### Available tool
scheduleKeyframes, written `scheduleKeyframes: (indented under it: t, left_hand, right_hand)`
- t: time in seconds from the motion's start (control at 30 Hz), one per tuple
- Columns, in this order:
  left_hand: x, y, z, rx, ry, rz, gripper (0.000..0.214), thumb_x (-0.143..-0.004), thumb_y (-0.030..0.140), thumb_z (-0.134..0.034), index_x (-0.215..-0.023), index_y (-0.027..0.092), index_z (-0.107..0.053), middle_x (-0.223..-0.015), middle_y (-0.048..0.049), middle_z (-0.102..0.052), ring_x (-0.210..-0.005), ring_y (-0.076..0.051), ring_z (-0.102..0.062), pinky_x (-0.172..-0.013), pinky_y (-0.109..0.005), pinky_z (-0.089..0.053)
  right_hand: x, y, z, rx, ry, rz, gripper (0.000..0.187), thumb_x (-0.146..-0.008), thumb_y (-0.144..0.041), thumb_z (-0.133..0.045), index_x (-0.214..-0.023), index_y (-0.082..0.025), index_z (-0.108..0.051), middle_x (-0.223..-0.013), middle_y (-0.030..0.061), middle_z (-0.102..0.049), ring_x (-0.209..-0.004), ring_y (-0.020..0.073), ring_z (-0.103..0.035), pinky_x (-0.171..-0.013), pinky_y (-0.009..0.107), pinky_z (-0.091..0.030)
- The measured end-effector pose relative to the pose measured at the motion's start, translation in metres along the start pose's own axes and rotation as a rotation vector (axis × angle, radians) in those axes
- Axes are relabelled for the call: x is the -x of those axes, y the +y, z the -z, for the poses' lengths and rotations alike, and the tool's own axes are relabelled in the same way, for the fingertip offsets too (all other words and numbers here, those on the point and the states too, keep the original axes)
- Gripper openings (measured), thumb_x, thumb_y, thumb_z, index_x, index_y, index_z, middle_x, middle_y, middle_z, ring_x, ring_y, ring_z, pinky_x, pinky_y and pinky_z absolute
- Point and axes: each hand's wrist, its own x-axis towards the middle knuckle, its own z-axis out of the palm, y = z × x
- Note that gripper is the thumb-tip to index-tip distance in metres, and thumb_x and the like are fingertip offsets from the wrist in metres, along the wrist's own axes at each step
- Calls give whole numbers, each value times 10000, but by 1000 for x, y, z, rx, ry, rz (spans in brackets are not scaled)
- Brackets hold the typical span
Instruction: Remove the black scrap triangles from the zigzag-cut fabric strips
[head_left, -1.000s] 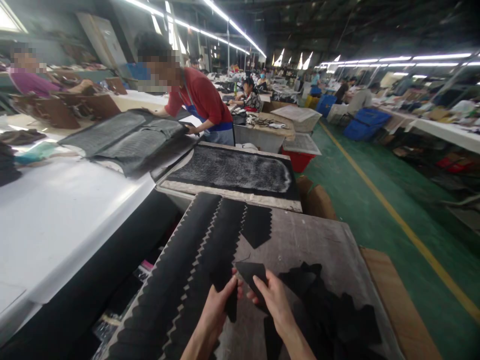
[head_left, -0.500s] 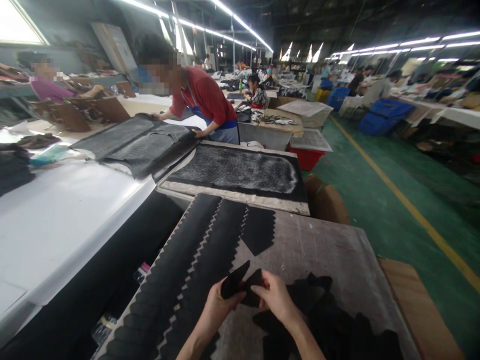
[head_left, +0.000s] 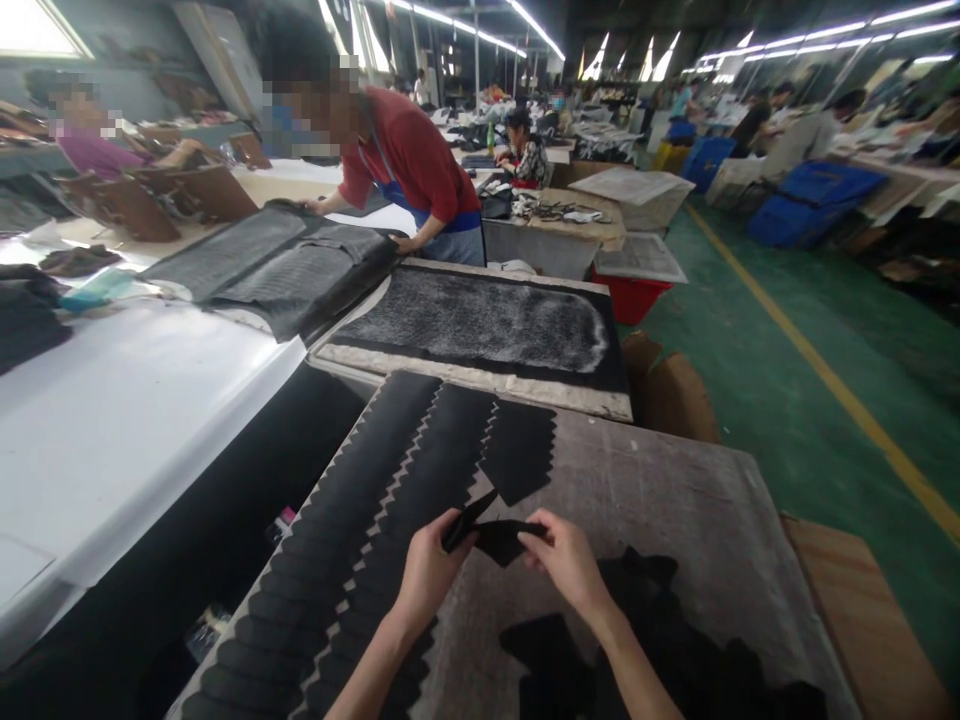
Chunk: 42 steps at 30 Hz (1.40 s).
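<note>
Above the board my left hand (head_left: 433, 565) is closed on black cut pieces, one of them pointing up past the thumb. My right hand (head_left: 559, 562) pinches the far end of a black cut piece (head_left: 501, 541) that stretches between both hands. Whether it is leather or fabric I cannot tell. Left of my hands, overlapping black pieces lie in long rows (head_left: 401, 440) with scalloped edges. A shorter row (head_left: 519, 450) ends just beyond my fingers. Beneath my right forearm spreads a loose heap of black pieces (head_left: 675, 640).
My worn board (head_left: 645, 470) adjoins another board bearing a large black sheet (head_left: 480, 325) with a whitish surface. A person in a red top (head_left: 416, 160) leans over dark material at the white table (head_left: 135, 440). Brown cardboard (head_left: 671, 385) stands beside the green floor (head_left: 757, 400).
My hands have moved slightly up and apart, drawing one black piece out sideways between them. The view has shifted a little. The person in red stays in place.
</note>
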Motion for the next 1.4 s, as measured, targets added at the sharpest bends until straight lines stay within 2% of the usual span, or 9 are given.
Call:
scheduleKeyframes:
  t: [0.1,0.23,0.5,0.67,0.87,1.07,1.2,1.3,1.4]
  left_hand:
    - [-6,3,-7,72,102,0,317,-780,412,-607,-960,164,-688,-656,-12,-678,-583,-162,-593,-534,-245,-458]
    - [-1,-7,-12,128,195,7,342,-802,414,-590,-1040,181,-665,-804,-44,-728,-621,-161,-625,-604,-270,-508]
    - [29,-26,-14,12,-58,-16,204,-887,326,-499,-966,207,-644,-865,-27,-668,-818,-167,-617,-755,-272,-481]
    - [30,-24,-14,-5,-90,-24,174,-868,238,-504,-973,227,-643,-880,-21,-656,-852,-172,-623,-790,-271,-485]
    - [26,-17,-14,-45,-124,-77,309,-835,155,-508,-1091,269,-640,-1034,-40,-690,-980,-193,-646,-859,-280,-506]
    - [10,-11,-13,-251,-155,-126,504,-754,29,-468,-1149,309,-611,-1237,-12,-653,-1087,-185,-649,-927,-281,-527]
    - [-12,-4,-11,-428,-217,-173,721,-679,-20,-449,-1291,356,-506,-1478,39,-487,-1224,-209,-592,-1031,-340,-509]
    - [-24,0,-12,-514,-261,-219,821,-663,-53,-408,-1375,357,-407,-1544,47,-391,-1275,-202,-551,-1056,-355,-498]
    - [-31,-2,-16,-574,-284,-232,819,-668,-54,-403,-1396,320,-384,-1556,19,-366,-1257,-212,-566,-1033,-363,-515]
  right_hand:
    - [-14,-2,3,4,29,16,239,-799,-433,-525,-908,-246,-625,-563,-43,-632,-476,114,-626,-479,218,-460]
    - [-33,1,7,-164,20,-47,308,-773,-447,-556,-977,-219,-592,-567,-41,-643,-481,128,-649,-454,211,-464]
    - [-49,6,13,-319,-23,-129,413,-714,-467,-638,-1016,-197,-560,-555,-35,-672,-484,127,-661,-440,182,-450]
    - [-55,1,9,-282,-23,-142,401,-700,-462,-634,-980,-185,-563,-547,-36,-658,-470,125,-649,-409,178,-426]
    - [-60,0,6,-152,32,-154,249,-734,-388,-560,-873,-181,-555,-528,-44,-625,-418,110,-612,-355,170,-379]
    - [-63,3,6,-129,34,-159,248,-742,-388,-550,-880,-182,-542,-537,-44,-626,-410,107,-613,-332,152,-358]
    - [-65,4,7,-132,23,-162,229,-749,-374,-540,-880,-187,-532,-531,-49,-628,-391,103,-599,-326,152,-341]
    - [-65,4,6,-125,27,-152,224,-753,-375,-529,-879,-190,-524,-519,-52,-623,-384,109,-595,-323,158,-327]
    - [-64,5,6,-107,43,-130,203,-756,-368,-517,-869,-200,-513,-509,-60,-616,-389,119,-604,-320,162,-328]
